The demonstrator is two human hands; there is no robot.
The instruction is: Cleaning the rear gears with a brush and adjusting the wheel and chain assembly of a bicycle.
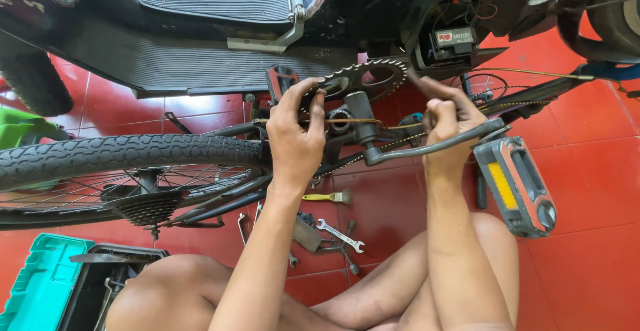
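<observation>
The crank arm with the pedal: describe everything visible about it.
The crank arm is a grey metal bar, slightly bent, running from the bottom bracket beside the toothed chainring out to the right. At its far end sits a black and grey pedal with a yellow reflector, tilted face up. The right hand grips the arm midway; the left hand rests near the bracket.

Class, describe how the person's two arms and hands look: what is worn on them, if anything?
Both arms are bare to the picture's lower edge: no sleeves in view. The left hand and right hand wear no gloves. No watch, bracelet or ring shows on wrists or fingers.
</observation>
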